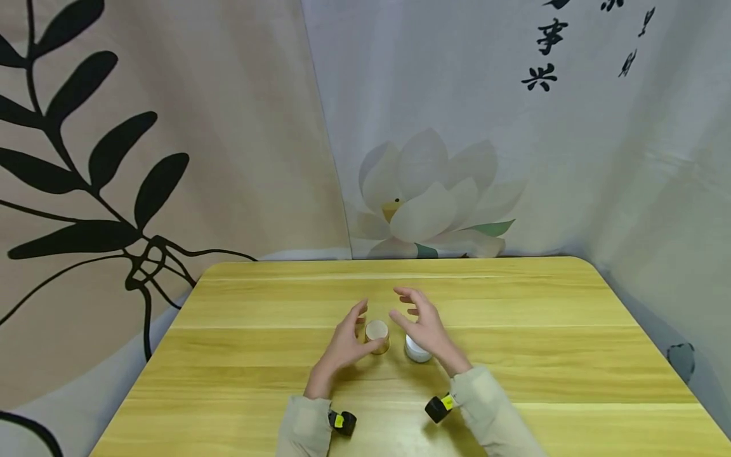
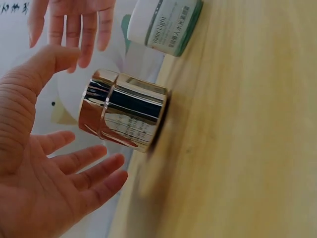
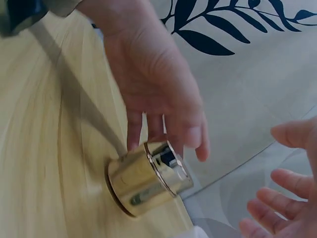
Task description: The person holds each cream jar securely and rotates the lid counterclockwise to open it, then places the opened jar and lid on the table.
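Observation:
A shiny gold jar (image 2: 124, 109) with a lid stands upright on the wooden table. Around it, apart from its sides in the left wrist view, is my left hand (image 1: 347, 346), thumb and fingers spread and holding nothing. To the right stands a white-lidded jar (image 1: 418, 350) with a pale green body and a "Water Light" label, seen in the left wrist view. Over and just beyond this second jar hovers my right hand (image 1: 424, 325), its fingers loosely bent and nothing in them. Only a bit of the white lid (image 3: 196, 233) shows in the right wrist view.
The yellow wooden table (image 1: 228, 368) extends around both jars. Behind it hangs a pale curtain (image 1: 245, 127) with printed leaves, a lotus flower and dark characters. Black cameras with yellow marks sit at both cuffs, close above the tabletop.

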The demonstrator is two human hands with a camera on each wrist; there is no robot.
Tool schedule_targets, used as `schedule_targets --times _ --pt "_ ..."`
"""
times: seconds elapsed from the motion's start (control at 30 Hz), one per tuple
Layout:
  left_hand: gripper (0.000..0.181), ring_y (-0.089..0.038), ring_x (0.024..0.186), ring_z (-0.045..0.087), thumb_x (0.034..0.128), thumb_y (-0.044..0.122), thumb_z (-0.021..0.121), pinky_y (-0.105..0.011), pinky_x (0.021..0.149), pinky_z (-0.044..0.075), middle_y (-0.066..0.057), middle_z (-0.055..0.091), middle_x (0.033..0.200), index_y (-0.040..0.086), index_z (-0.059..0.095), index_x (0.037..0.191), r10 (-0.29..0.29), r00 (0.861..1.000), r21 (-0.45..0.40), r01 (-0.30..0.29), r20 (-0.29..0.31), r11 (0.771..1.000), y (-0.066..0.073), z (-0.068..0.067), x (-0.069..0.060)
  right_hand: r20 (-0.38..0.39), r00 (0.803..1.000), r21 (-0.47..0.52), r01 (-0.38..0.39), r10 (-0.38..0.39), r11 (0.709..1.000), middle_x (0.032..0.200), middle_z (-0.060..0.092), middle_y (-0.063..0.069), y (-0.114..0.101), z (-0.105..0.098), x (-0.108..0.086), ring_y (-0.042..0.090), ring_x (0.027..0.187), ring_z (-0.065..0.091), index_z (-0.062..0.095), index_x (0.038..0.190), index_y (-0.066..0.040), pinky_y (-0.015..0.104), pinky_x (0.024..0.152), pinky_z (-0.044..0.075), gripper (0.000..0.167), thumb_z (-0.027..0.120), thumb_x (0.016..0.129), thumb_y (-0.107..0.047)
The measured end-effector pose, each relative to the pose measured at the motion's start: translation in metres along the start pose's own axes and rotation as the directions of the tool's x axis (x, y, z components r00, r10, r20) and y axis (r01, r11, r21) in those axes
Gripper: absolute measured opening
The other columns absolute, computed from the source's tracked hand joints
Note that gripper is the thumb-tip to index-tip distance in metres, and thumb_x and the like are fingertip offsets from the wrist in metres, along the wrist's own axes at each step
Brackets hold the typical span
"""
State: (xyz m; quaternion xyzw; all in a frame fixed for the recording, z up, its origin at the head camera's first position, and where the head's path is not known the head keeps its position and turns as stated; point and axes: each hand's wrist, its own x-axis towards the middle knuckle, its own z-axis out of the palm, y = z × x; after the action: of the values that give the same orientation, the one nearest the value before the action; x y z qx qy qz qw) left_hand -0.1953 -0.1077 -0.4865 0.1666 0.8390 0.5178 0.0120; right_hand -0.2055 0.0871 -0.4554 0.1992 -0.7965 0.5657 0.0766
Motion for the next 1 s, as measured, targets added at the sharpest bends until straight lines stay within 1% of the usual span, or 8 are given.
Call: schedule_targets --times 0.13,0.23,0.33,0.43,0.5,0.67,0.8,1.0 --pt "0.091 -0.039 0.116 0.047 0.0732 0.020 0.079 -0.051 0.091 0.044 -0.027 0.037 0.139 0.004 0.026 0.146 -0.012 1.000 -0.048 0.013 0.015 0.999 -0.006 0.002 0.000 0.035 0.997 0.124 -0.077 0.073 0.989 0.132 0.049 0.019 -0.006 0.003 0.001 0.036 0.117 0.047 0.047 0.131 0.003 0.054 0.093 0.041 0.046 0.062 0.089 -0.006" --pt "0.088 -0.041 0.114 0.047 0.0723 0.009 0.079 -0.053 0.090 0.043 -0.030 0.039 0.136 -0.002 0.027 0.143 -0.013 1.000 -0.079 0.015 0.023 0.997 0.006 0.000 -0.004 0.057 0.991 0.210 -0.134 0.124 0.968 0.133 0.046 0.020 -0.012 0.005 0.002 0.037 0.119 0.045 0.045 0.132 0.005 0.049 0.094 0.042 0.046 0.060 0.089 -0.002" --pt "0.085 -0.042 0.111 0.048 0.0715 0.001 0.077 -0.054 0.089 0.043 -0.031 0.039 0.134 -0.006 0.028 0.141 -0.019 0.999 -0.122 0.023 0.030 0.992 0.008 0.001 -0.004 0.064 0.982 0.275 -0.187 0.176 0.943 0.133 0.046 0.020 -0.013 0.008 0.003 0.036 0.120 0.045 0.045 0.131 0.004 0.046 0.095 0.042 0.046 0.059 0.088 0.000" --pt "0.083 -0.039 0.109 0.050 0.0706 -0.002 0.077 -0.051 0.088 0.045 -0.030 0.041 0.131 -0.008 0.030 0.139 -0.020 0.999 -0.142 0.025 0.038 0.989 -0.004 0.005 -0.001 0.052 0.979 0.321 -0.205 0.199 0.925 0.133 0.047 0.017 -0.004 0.012 0.005 0.035 0.120 0.045 0.046 0.131 0.003 0.046 0.095 0.042 0.047 0.061 0.086 0.001" --pt "0.081 -0.036 0.107 0.051 0.0700 -0.001 0.078 -0.047 0.087 0.047 -0.027 0.044 0.129 -0.007 0.033 0.138 -0.017 0.999 -0.124 0.023 0.048 0.992 -0.010 0.008 0.001 0.053 0.978 0.337 -0.208 0.203 0.918 0.133 0.047 0.017 -0.004 0.012 0.005 0.035 0.120 0.045 0.046 0.131 0.004 0.045 0.095 0.042 0.048 0.060 0.085 0.001" --pt "0.075 -0.030 0.101 0.053 0.0661 -0.003 0.077 -0.038 0.082 0.047 -0.022 0.052 0.120 -0.009 0.041 0.132 -0.009 0.999 -0.037 0.011 0.052 0.999 -0.012 0.011 0.004 0.054 0.981 0.350 -0.194 0.187 0.916 0.132 0.047 0.019 -0.005 0.014 0.006 0.037 0.118 0.045 0.046 0.130 0.004 0.038 0.092 0.044 0.048 0.059 0.085 0.001" --pt "0.064 -0.028 0.097 0.054 0.0650 -0.005 0.076 -0.037 0.081 0.047 -0.018 0.058 0.111 -0.008 0.049 0.122 -0.020 0.999 0.028 0.019 0.032 0.999 -0.013 0.013 0.006 0.052 0.983 0.359 -0.181 0.174 0.916 0.130 0.048 0.020 -0.005 0.014 0.005 0.039 0.117 0.045 0.047 0.129 0.006 0.035 0.090 0.044 0.047 0.059 0.084 0.002" --pt "0.046 -0.022 0.088 0.057 0.0620 -0.003 0.079 -0.034 0.076 0.050 -0.012 0.063 0.097 -0.004 0.059 0.103 -0.023 1.000 0.089 0.022 0.004 0.996 -0.017 0.014 0.010 0.053 0.978 0.381 -0.208 0.203 0.901 0.130 0.049 0.017 -0.006 0.014 0.005 0.036 0.117 0.047 0.049 0.128 0.003 0.032 0.089 0.044 0.047 0.060 0.083 0.003"
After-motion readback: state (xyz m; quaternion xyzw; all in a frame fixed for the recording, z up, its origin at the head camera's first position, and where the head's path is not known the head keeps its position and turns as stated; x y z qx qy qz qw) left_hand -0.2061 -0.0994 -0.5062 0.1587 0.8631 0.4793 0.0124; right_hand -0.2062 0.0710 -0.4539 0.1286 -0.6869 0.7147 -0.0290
